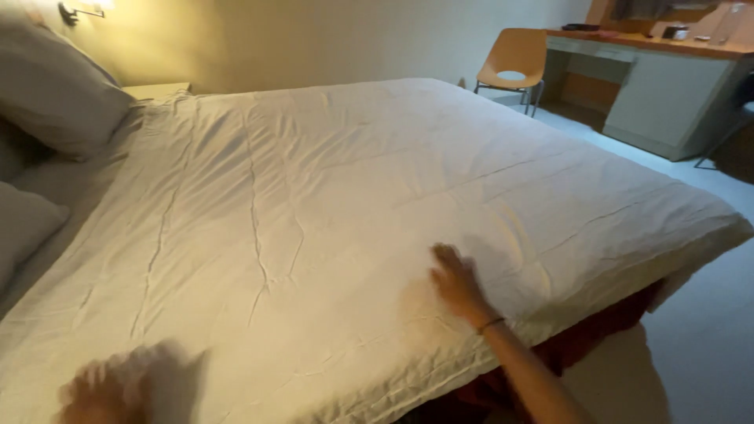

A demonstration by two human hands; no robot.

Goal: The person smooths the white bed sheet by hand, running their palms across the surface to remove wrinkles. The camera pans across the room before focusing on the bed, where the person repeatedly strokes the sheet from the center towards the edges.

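Observation:
A white duvet (pixel 353 188) covers a large bed, with long creases running down its left half. My right hand (pixel 455 281) lies flat on the duvet close to the near edge, fingers apart, holding nothing. My left hand (pixel 102 389) is blurred at the bottom left, spread over the cover near its edge. Two white pillows (pixel 47 94) lean at the head of the bed on the left.
A tan chair (pixel 514 59) stands at a white desk with a wooden top (pixel 667 74) at the back right. A nightstand (pixel 157 89) and a wall lamp (pixel 82 9) are at the back left. Pale floor (pixel 707 314) runs along the bed's right side.

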